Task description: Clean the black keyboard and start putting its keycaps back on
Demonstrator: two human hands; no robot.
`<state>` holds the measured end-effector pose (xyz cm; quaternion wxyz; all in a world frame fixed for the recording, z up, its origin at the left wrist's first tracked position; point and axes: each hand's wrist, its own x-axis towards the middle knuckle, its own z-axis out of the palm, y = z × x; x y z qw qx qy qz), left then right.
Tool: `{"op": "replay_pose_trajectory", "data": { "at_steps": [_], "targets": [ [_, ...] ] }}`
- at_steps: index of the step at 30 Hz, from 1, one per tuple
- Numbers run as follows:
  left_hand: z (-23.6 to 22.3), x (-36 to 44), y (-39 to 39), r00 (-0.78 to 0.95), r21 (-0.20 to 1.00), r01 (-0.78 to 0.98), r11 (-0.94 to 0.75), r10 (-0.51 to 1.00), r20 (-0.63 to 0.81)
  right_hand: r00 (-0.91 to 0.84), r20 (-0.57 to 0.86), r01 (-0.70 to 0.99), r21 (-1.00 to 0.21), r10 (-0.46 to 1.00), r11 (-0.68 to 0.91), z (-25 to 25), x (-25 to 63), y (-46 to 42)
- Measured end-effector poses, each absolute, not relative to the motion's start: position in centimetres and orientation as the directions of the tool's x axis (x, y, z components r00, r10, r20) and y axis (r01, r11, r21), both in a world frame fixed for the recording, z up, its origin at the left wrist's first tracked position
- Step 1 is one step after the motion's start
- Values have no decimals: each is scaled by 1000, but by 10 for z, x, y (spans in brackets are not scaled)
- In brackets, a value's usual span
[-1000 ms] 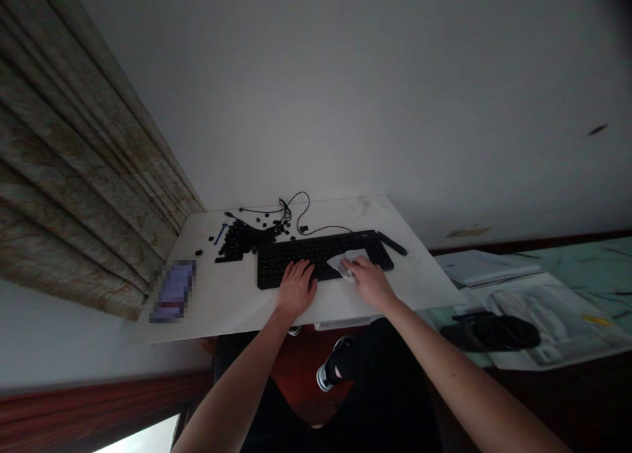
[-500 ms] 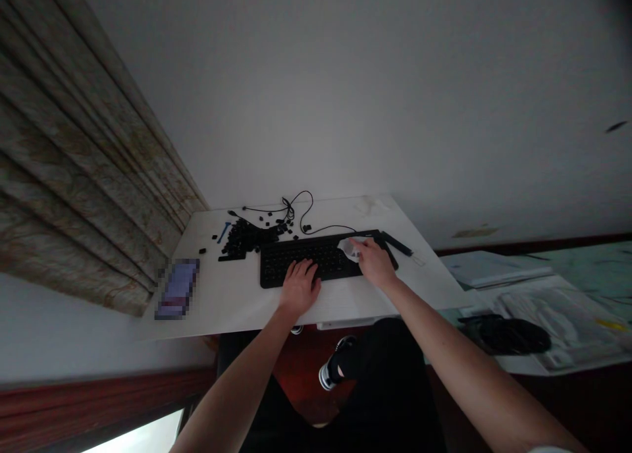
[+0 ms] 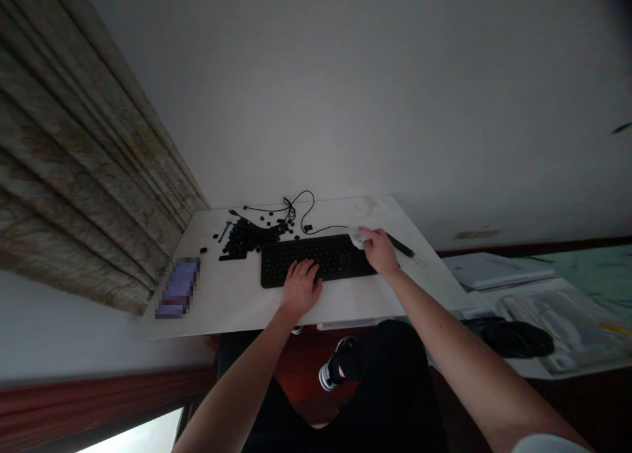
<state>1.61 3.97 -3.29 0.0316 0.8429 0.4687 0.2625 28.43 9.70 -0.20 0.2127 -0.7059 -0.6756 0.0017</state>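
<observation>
White desk (image 3: 237,288), grey wall (image 3: 345,97), patterned curtain (image 3: 93,150) — left hand (image 3: 301,288) on keyboard (image 3: 330,254)

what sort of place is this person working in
Probably a room in a home, though a small office isn't ruled out: a floral-patterned curtain hangs on the left, and a white desk holds a black computer keyboard.

- The right hand (image 3: 379,249) covers the right end of the keyboard (image 3: 323,253) and part of the white cloth (image 3: 357,239).
- The left hand (image 3: 301,287) hides some keys along the keyboard's near edge.
- Left of the keyboard, a purple rectangle (image 3: 180,287) is blurred into blocks.
- Markings on the heaped keycaps (image 3: 241,238), by the keyboard's far left corner, are too small to tell.
</observation>
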Motion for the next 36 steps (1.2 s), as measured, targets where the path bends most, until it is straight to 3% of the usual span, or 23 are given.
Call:
{"op": "replay_pose_trajectory", "data": {
  "at_steps": [3, 8, 14, 36],
  "targets": [
    [-32, 16, 39, 425, 298, 773, -560, 806, 412, 60, 308, 951, -306, 950, 39, -2, 275, 106],
    [-31, 14, 39, 428, 310, 765, -564, 805, 410, -160, 107, 982, -84, 981, 169, 2, 264, 98],
    [-31, 14, 39, 419, 329, 764, -555, 815, 401, -156, 40, 984, 91, 987, 152, 19, 274, 80],
    [-28, 14, 38, 420, 326, 765, -555, 814, 400, -62, 13, 997, 45, 998, 62, 25, 248, 75]
  ]
}}
